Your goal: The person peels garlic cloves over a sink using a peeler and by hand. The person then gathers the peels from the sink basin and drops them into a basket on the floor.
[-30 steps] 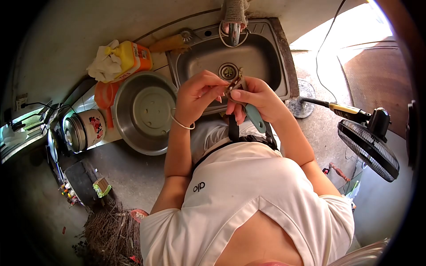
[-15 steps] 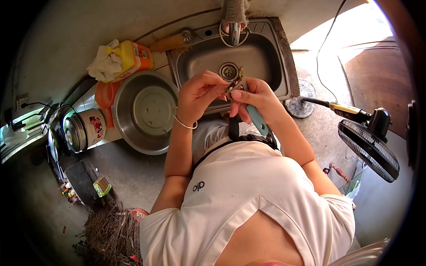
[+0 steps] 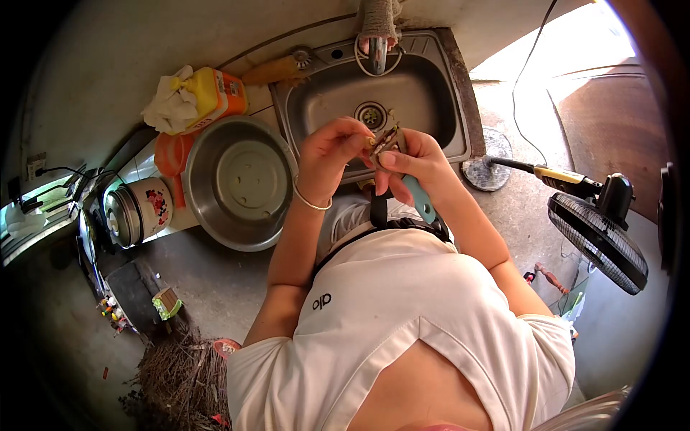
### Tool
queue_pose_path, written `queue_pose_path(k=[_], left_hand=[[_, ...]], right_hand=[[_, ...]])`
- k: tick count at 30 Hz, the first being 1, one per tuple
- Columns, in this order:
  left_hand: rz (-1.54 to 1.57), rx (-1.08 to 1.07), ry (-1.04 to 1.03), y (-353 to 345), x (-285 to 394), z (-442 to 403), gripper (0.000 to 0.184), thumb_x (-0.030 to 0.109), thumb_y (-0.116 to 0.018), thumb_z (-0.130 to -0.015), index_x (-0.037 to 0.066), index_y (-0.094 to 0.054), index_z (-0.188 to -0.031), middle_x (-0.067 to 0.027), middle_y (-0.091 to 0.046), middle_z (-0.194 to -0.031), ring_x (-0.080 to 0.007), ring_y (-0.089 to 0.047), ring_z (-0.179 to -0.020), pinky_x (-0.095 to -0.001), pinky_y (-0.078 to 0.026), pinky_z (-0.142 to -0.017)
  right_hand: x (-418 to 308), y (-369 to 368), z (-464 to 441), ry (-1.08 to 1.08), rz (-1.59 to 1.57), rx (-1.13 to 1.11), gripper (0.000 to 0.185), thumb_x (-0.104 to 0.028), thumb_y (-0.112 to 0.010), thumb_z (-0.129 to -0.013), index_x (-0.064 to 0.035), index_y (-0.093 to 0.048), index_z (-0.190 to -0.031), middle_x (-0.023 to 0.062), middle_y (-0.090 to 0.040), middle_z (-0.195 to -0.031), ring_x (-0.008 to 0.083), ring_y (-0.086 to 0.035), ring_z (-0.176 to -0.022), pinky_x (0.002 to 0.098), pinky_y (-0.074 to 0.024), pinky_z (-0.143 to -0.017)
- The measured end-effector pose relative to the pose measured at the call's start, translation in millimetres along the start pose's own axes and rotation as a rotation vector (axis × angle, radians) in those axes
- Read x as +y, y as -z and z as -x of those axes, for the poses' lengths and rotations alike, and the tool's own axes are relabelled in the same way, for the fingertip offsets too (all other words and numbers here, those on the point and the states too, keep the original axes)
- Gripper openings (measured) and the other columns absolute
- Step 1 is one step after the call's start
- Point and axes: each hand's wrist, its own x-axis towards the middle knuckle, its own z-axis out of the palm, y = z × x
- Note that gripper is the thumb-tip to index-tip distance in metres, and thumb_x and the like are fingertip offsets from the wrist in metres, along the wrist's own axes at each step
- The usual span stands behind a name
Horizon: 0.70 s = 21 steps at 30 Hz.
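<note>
Over the near side of a steel sink (image 3: 316,100), my right hand (image 3: 417,169) grips a tool with a blue-green handle (image 3: 419,200). A small dark brown and pale piece (image 3: 385,142) is at the tool's upper end, by my right thumb; its kind is too small to tell. My left hand (image 3: 334,154), with a bangle on its wrist, has its thumb and fingertips pinched at the left edge of that piece, around a tiny yellowish bit (image 3: 370,141). Pale scraps lie in and beside the sink drain (image 3: 371,116).
A large metal basin (image 3: 241,183) stands left of the sink, by an orange scoop (image 3: 171,154), a yellow and orange jug (image 3: 219,97) and a floral pot (image 3: 149,205). The faucet (image 3: 377,54) is overhead; a black fan (image 3: 598,241) is at right.
My left hand has shifted slightly right, and a yellowish bit now shows at its fingertips. The pale scrap at the tool's top is gone from there, and one lies beside the drain.
</note>
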Motion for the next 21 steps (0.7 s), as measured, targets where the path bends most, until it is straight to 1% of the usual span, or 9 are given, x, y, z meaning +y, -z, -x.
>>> queue_pose_path(k=[1, 3, 4, 6, 10, 12, 16, 18, 21], left_hand=[[0.0, -0.001, 0.0, -0.3, -1.5, -0.7, 0.011, 0.007, -0.059, -0.087, -0.002, -0.059, -0.094, -0.0072, -0.057, -0.09, -0.0124, -0.054, -0.084, -0.0239, -0.044, -0.073], [0.007, 0.012, -0.043, -0.4, -5.0, -2.0, 0.012, 0.006, -0.059, -0.087, -0.003, -0.058, -0.095, -0.0079, -0.06, -0.085, -0.012, -0.059, -0.072, -0.0247, -0.051, -0.064], [0.006, 0.011, -0.043, 0.1, -3.7, -1.9, 0.012, 0.006, -0.059, -0.087, -0.003, -0.058, -0.095, -0.0079, -0.06, -0.085, -0.012, -0.059, -0.072, -0.0247, -0.051, -0.064], [-0.053, -0.04, -0.053, 2.4, 1.7, -2.2, 0.011, 0.004, -0.058, -0.087, -0.003, -0.058, -0.096, -0.008, -0.059, -0.087, -0.0121, -0.059, -0.075, -0.0247, -0.051, -0.066], [-0.181, -0.067, -0.113, 2.7, 7.7, -0.2, 0.011, 0.0, -0.057, -0.087, -0.004, -0.058, -0.097, -0.0081, -0.059, -0.089, -0.012, -0.059, -0.076, -0.0245, -0.052, -0.066], [-0.313, -0.063, -0.118, 1.0, 8.9, 2.8, 0.011, -0.002, -0.056, -0.087, -0.004, -0.057, -0.098, -0.008, -0.058, -0.091, -0.012, -0.059, -0.075, -0.0239, -0.051, -0.066], [-0.333, -0.071, -0.133, 1.3, 8.7, 1.9, 0.011, -0.003, -0.055, -0.087, -0.004, -0.057, -0.098, -0.0079, -0.057, -0.09, -0.0119, -0.058, -0.075, -0.023, -0.051, -0.066], [-0.356, -0.098, -0.18, 2.1, 8.0, 0.8, 0.011, -0.003, -0.055, -0.087, -0.003, -0.057, -0.098, -0.008, -0.057, -0.09, -0.0114, -0.058, -0.075, -0.0221, -0.049, -0.066], [-0.344, -0.113, -0.195, 2.3, 6.6, 0.0, 0.011, -0.002, -0.055, -0.088, -0.003, -0.057, -0.098, -0.0078, -0.056, -0.089, -0.0112, -0.057, -0.075, -0.0216, -0.049, -0.066]], right_hand=[[1.0, 0.8, -0.3, 0.001, 0.0, 0.001, 0.023, -0.018, -0.06, -0.086, 0.0026, -0.05, -0.086, 0.017, -0.063, -0.069, 0.0117, -0.05, -0.04, 0.0221, -0.0393, -0.037], [3.3, 3.1, -1.3, 0.031, -0.008, -0.019, 0.023, -0.018, -0.06, -0.086, 0.0018, -0.048, -0.085, 0.0163, -0.062, -0.067, 0.0121, -0.05, -0.039, 0.0224, -0.0389, -0.036], [2.4, 3.5, -1.0, 0.032, -0.009, -0.019, 0.023, -0.018, -0.06, -0.086, 0.0018, -0.048, -0.085, 0.0163, -0.062, -0.067, 0.0121, -0.05, -0.039, 0.0224, -0.0389, -0.036], [-1.8, 4.0, -0.2, 0.043, -0.118, -0.047, 0.024, -0.018, -0.059, -0.087, 0.0015, -0.046, -0.086, 0.0155, -0.062, -0.066, 0.0125, -0.05, -0.039, 0.0227, -0.0393, -0.035], [-5.9, 0.4, -2.0, 0.039, -0.098, -0.019, 0.025, -0.019, -0.059, -0.088, 0.0013, -0.044, -0.088, 0.0154, -0.062, -0.066, 0.0128, -0.052, -0.039, 0.0223, -0.041, -0.036], [-4.0, 0.0, -3.7, 0.04, -0.041, -0.023, 0.025, -0.019, -0.058, -0.088, 0.001, -0.044, -0.09, 0.0151, -0.062, -0.067, 0.013, -0.055, -0.042, 0.0219, -0.044, -0.037], [-5.6, -1.8, -3.4, 0.02, -0.01, 0.003, 0.024, -0.018, -0.059, -0.089, 0.0006, -0.044, -0.092, 0.0156, -0.063, -0.071, 0.0133, -0.059, -0.049, 0.0216, -0.0464, -0.038], [-4.7, -1.1, -4.2, 0.038, -0.022, -0.01, 0.024, -0.018, -0.059, -0.088, 0.0002, -0.045, -0.093, 0.0163, -0.064, -0.076, 0.0133, -0.06, -0.054, 0.0216, -0.0473, -0.039], [-4.1, 1.3, -4.8, 0.036, -0.015, -0.02, 0.025, -0.017, -0.059, -0.088, 0.0008, -0.044, -0.095, 0.0167, -0.064, -0.078, 0.013, -0.06, -0.055, 0.0212, -0.0468, -0.039]])
